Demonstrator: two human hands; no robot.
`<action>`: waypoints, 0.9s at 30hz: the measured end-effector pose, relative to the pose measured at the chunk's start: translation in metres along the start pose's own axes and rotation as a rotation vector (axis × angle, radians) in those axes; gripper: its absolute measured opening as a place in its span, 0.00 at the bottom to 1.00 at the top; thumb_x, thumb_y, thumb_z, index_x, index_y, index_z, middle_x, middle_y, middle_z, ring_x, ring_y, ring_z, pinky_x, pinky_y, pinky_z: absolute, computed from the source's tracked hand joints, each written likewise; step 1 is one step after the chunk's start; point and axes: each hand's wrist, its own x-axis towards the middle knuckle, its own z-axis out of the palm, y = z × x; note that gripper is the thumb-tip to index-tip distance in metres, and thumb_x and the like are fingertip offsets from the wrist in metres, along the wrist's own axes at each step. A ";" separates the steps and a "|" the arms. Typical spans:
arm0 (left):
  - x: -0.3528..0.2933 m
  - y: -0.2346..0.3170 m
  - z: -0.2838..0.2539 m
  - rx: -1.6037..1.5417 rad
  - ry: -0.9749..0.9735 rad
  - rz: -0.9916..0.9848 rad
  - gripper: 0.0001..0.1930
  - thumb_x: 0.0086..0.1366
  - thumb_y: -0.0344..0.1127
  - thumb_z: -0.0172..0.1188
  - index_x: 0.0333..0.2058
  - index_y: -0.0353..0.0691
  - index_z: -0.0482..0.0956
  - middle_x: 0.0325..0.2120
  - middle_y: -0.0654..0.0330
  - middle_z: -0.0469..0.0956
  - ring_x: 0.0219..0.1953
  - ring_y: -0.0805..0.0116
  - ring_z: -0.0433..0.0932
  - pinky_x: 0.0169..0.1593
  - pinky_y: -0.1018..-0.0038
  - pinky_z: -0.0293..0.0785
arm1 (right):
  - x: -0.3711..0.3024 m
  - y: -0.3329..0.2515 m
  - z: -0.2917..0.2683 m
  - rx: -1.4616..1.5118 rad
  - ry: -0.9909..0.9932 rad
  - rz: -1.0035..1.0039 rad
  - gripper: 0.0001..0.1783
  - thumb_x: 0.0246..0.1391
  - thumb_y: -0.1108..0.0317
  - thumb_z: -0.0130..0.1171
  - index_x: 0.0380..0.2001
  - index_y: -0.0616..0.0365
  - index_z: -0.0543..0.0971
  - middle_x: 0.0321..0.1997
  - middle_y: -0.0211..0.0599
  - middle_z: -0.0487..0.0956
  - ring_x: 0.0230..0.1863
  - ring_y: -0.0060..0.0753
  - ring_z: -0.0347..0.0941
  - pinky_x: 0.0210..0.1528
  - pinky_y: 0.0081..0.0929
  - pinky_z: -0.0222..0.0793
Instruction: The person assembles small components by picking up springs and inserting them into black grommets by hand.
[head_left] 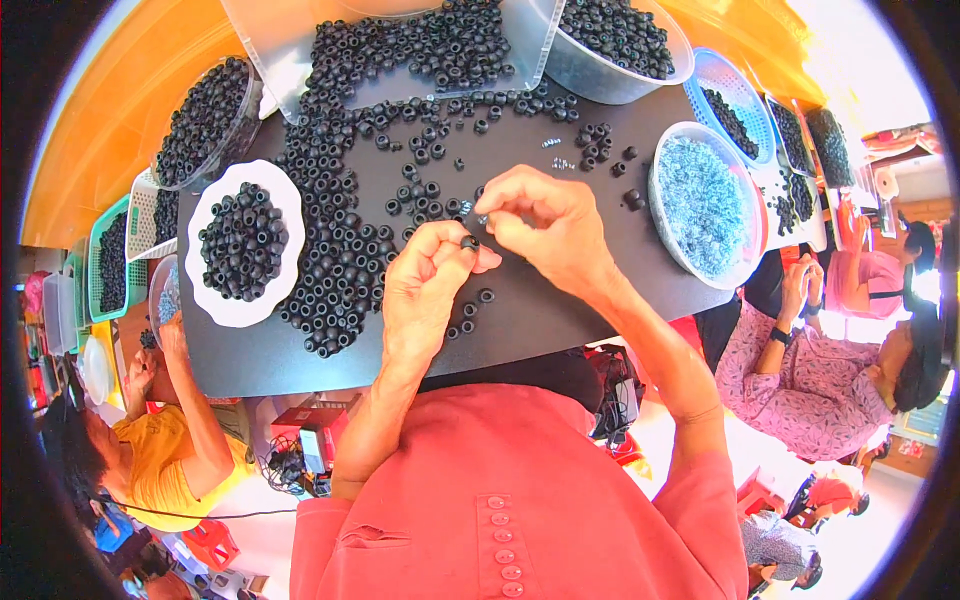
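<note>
Between the thumb and fingers of my left hand point(425, 285) is a small black ring-shaped plastic part point(470, 243) with a hole through it. Close above it, the thumb and index finger of my right hand point(555, 230) are pinched together. Something tiny and pale shows by those fingertips, too small to make out. A spread of loose black parts point(335, 260) covers the table to the left of my hands. A few more black parts point(468, 326) lie just below them. Tiny clear pieces point(562, 164) rest on the table beyond my right hand.
On the dark table point(640, 250), a white scalloped plate point(207, 290) of black parts stands left. A tilted clear bin point(270, 50) spills black parts at the back. A tub point(600, 88) of black parts and a bowl point(745, 255) of clear bluish pieces stand right. People sit on both sides.
</note>
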 end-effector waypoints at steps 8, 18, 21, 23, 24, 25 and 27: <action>0.001 -0.008 -0.004 -0.110 0.004 -0.009 0.08 0.64 0.25 0.50 0.42 0.34 0.71 0.25 0.67 0.74 0.32 0.78 0.74 0.45 0.79 0.70 | -0.013 0.003 0.016 -0.013 0.008 -0.053 0.06 0.45 0.78 0.57 0.30 0.61 0.78 0.32 0.32 0.77 0.30 0.18 0.71 0.33 0.18 0.68; 0.000 -0.006 -0.015 -0.435 -0.055 -0.034 0.08 0.65 0.29 0.49 0.42 0.35 0.70 0.32 0.53 0.79 0.38 0.63 0.78 0.47 0.69 0.72 | 0.044 0.004 0.005 -0.489 0.035 -0.114 0.06 0.48 0.72 0.59 0.32 0.60 0.78 0.29 0.35 0.79 0.28 0.21 0.73 0.31 0.21 0.69; -0.001 -0.002 -0.010 -0.408 -0.039 -0.054 0.07 0.65 0.29 0.49 0.40 0.36 0.70 0.32 0.52 0.79 0.37 0.66 0.78 0.47 0.70 0.72 | 0.067 0.021 0.003 -0.754 -0.078 -0.247 0.08 0.44 0.72 0.59 0.31 0.58 0.78 0.26 0.38 0.76 0.26 0.34 0.74 0.31 0.30 0.70; -0.001 -0.002 -0.010 -0.406 -0.049 -0.041 0.06 0.65 0.29 0.49 0.40 0.36 0.70 0.32 0.53 0.79 0.36 0.67 0.77 0.47 0.71 0.72 | 0.071 0.027 0.007 -0.988 -0.088 -0.402 0.08 0.38 0.73 0.57 0.28 0.56 0.77 0.24 0.39 0.73 0.26 0.43 0.73 0.31 0.38 0.69; -0.001 -0.002 -0.010 -0.408 -0.047 -0.040 0.06 0.65 0.29 0.49 0.40 0.36 0.70 0.32 0.53 0.79 0.36 0.67 0.77 0.47 0.71 0.72 | 0.073 0.028 0.007 -0.988 -0.091 -0.402 0.08 0.38 0.73 0.57 0.28 0.56 0.77 0.24 0.39 0.73 0.26 0.43 0.73 0.31 0.38 0.69; -0.001 -0.001 -0.009 -0.402 -0.047 -0.046 0.08 0.64 0.30 0.50 0.41 0.35 0.70 0.31 0.53 0.79 0.37 0.65 0.77 0.48 0.70 0.71 | 0.076 0.029 0.006 -1.010 -0.093 -0.398 0.09 0.38 0.73 0.57 0.28 0.55 0.77 0.25 0.39 0.73 0.26 0.44 0.73 0.31 0.38 0.69; -0.001 -0.001 -0.009 -0.395 -0.045 -0.055 0.10 0.63 0.30 0.51 0.42 0.35 0.69 0.30 0.53 0.79 0.38 0.64 0.76 0.48 0.69 0.70 | 0.075 0.027 0.003 -0.965 -0.094 -0.361 0.08 0.38 0.74 0.57 0.28 0.57 0.76 0.25 0.34 0.74 0.23 0.33 0.73 0.27 0.31 0.68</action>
